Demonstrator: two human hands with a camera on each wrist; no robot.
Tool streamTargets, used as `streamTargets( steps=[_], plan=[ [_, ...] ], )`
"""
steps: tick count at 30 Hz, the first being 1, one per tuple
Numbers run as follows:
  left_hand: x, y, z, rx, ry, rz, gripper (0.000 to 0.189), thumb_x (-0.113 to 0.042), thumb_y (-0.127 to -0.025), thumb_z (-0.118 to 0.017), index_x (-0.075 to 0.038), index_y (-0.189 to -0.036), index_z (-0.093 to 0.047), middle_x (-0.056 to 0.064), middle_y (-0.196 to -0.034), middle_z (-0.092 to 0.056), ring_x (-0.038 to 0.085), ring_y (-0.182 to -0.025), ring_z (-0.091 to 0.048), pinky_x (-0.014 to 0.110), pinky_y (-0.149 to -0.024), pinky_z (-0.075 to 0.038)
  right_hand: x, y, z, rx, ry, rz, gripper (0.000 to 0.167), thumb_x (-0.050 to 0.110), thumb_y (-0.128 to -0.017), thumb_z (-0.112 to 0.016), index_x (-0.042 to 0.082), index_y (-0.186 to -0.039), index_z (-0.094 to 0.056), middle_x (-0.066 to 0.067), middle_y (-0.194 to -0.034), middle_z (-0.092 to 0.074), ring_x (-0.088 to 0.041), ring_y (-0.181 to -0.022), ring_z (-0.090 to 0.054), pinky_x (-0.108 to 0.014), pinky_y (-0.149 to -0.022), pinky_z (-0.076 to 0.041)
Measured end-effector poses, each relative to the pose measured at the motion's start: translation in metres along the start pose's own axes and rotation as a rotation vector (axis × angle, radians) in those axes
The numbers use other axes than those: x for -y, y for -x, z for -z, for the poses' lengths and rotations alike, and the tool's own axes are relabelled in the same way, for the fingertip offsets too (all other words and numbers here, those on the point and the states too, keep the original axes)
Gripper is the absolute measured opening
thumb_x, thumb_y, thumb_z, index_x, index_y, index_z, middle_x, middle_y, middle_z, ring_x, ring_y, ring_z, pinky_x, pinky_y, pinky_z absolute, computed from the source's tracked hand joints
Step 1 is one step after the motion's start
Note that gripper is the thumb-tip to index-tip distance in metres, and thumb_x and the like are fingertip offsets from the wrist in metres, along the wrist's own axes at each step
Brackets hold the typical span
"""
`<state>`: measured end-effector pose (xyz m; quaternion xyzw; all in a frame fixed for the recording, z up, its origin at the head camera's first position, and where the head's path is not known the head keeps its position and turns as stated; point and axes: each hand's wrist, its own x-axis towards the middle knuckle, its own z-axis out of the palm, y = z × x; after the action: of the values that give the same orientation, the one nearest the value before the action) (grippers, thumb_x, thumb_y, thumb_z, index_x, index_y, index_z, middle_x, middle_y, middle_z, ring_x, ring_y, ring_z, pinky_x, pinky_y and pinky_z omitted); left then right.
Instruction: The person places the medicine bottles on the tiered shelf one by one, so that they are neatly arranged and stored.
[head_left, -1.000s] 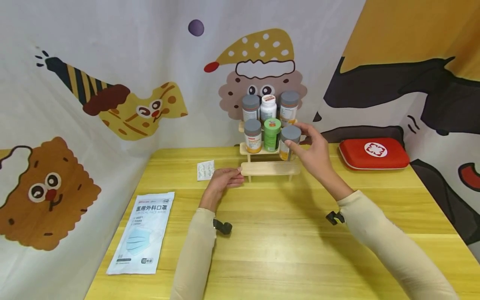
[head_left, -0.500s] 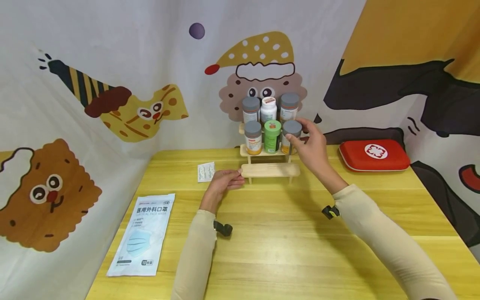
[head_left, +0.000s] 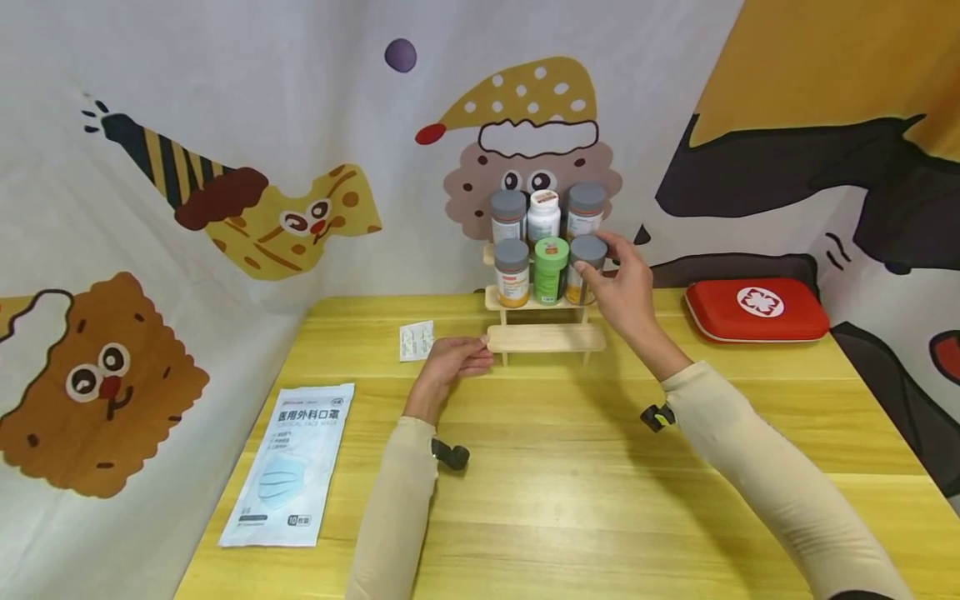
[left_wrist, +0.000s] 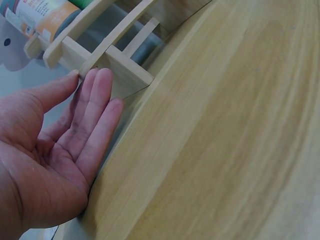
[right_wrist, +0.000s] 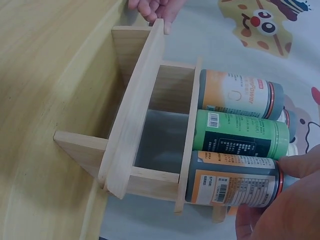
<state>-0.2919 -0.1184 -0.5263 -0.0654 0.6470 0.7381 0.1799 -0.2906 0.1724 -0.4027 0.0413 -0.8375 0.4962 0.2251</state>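
A three-step wooden rack (head_left: 546, 337) stands at the back of the table. My left hand (head_left: 452, 360) pinches the left end of its lowest step between thumb and fingers, as the left wrist view shows. My right hand (head_left: 626, 292) holds a grey-capped bottle (right_wrist: 232, 182) near its cap, upright at the right end of the middle step, its base against the board. Beside it are a green bottle (head_left: 550, 271) and another grey-capped bottle (head_left: 512, 275). On the top step a white bottle (head_left: 543, 218) sits between two grey-capped ones. The lowest step is bare.
A red first-aid case (head_left: 757, 310) lies at the back right. To the left are a small white packet (head_left: 416, 341) and a face mask pack (head_left: 288, 467). A printed cloth (head_left: 300, 100) hangs behind the table.
The grey-capped bottle in my right hand has moved back and slightly right onto the middle step, in line with the other two. My left hand stays at the rack's end.
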Motion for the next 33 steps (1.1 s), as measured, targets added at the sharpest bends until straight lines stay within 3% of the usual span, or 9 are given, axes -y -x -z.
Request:
streamTargets(
  steps=[10,18,28,33],
  plan=[
    [0.000,-0.003,0.000,0.003,0.008,-0.006,0.036,-0.023,-0.101,-0.075,0.007,-0.121,-0.071,0.006,-0.085,-0.080,0.017,-0.081,-0.081,0.034,-0.084,-0.069,-0.006,-0.002,-0.001,-0.015,0.017,0.008,0.057,0.024,-0.101,-0.075,0.009,-0.152,-0.054,-0.019,-0.144,-0.062,-0.035,-0.131,-0.060,-0.052,-0.103,-0.059],
    [0.001,-0.004,0.002,-0.004,0.017,0.000,0.039,-0.024,-0.101,-0.076,0.008,-0.123,-0.070,0.006,-0.085,-0.080,0.016,-0.079,-0.080,0.032,-0.082,-0.070,-0.009,0.003,0.002,0.022,-0.009,0.019,0.064,0.022,-0.100,-0.074,0.005,-0.156,-0.048,-0.019,-0.150,-0.059,-0.035,-0.135,-0.058,-0.055,-0.107,-0.058],
    [0.001,-0.005,0.001,-0.021,-0.001,-0.015,0.033,-0.025,-0.100,-0.076,0.005,-0.115,-0.073,0.007,-0.085,-0.079,0.016,-0.078,-0.080,0.034,-0.083,-0.070,-0.020,0.022,0.010,0.062,0.012,-0.018,0.076,0.028,-0.099,-0.075,0.000,-0.160,-0.039,-0.022,-0.156,-0.050,-0.037,-0.144,-0.048,-0.053,-0.117,-0.050],
    [0.002,-0.006,0.001,-0.026,-0.022,-0.004,0.042,-0.033,-0.101,-0.075,0.005,-0.117,-0.072,0.005,-0.085,-0.079,0.015,-0.077,-0.080,0.032,-0.082,-0.070,-0.025,0.039,0.012,0.110,0.050,-0.026,0.081,0.033,-0.100,-0.074,-0.002,-0.161,-0.034,-0.025,-0.156,-0.047,-0.040,-0.144,-0.046,-0.060,-0.119,-0.047]
  ],
)
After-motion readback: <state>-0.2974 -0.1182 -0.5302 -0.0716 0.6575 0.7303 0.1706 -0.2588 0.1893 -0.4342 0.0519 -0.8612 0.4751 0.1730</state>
